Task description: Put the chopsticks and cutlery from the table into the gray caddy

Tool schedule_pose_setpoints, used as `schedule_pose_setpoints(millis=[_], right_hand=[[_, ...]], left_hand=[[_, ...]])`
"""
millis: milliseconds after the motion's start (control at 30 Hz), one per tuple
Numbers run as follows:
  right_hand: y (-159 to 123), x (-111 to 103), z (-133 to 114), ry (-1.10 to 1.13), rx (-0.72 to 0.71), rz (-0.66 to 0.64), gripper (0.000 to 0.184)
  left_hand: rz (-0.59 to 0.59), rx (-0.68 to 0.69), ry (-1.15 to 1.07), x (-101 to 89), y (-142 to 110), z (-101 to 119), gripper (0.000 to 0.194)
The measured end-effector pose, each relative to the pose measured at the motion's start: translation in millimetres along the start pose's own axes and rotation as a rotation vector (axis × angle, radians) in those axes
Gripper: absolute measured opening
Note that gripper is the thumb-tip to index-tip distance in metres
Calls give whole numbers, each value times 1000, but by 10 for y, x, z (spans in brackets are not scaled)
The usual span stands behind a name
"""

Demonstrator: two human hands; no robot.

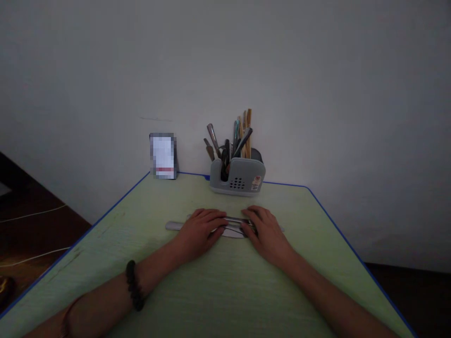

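Both my hands rest on a small bunch of metal cutlery (233, 226) lying crosswise on the pale green table (225, 291). My left hand (201, 231) covers the left part of the bunch, fingers curved over it. My right hand (265, 231) lies over the right part, fingers bent onto the pieces. One flat silvery handle (172, 226) sticks out to the left of my left hand. A dark bead bracelet (134, 285) circles my left wrist.
A grey cutlery holder (238, 177) with several utensils and chopsticks stands at the table's far edge against the wall. A small card or phone (162, 156) leans on the wall to its left. The table has a blue rim; dark floor with white cables lies left.
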State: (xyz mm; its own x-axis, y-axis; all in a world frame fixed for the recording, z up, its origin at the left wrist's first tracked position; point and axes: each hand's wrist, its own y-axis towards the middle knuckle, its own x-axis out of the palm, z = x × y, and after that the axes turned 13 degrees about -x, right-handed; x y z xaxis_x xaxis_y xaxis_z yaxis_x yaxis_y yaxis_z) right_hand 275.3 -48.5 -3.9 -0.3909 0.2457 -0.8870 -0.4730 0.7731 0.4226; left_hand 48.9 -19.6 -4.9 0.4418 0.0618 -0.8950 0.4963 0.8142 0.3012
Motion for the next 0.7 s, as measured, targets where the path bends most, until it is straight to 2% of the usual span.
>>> schedule_pose_setpoints(millis=[167, 267, 333, 433, 533, 700], right_hand=[[9, -18, -12, 24, -9, 74, 31], [12, -62, -42, 75, -132, 79, 33], [15, -78, -52, 93, -193, 47, 28], [21, -60, -43, 70, -114, 25, 23], [22, -27, -27, 40, -18, 52, 29], [18, -36, -25, 126, -180, 29, 24]], left_hand=[[61, -132, 82, -1, -32, -10, 34], [69, -161, 89, 0, -41, -16, 38], [68, -159, 69, -7, -41, -11, 38], [61, -145, 47, -27, -36, 8, 36], [73, -141, 52, -44, -32, 27, 34], [67, -163, 69, -49, -33, 29, 32]])
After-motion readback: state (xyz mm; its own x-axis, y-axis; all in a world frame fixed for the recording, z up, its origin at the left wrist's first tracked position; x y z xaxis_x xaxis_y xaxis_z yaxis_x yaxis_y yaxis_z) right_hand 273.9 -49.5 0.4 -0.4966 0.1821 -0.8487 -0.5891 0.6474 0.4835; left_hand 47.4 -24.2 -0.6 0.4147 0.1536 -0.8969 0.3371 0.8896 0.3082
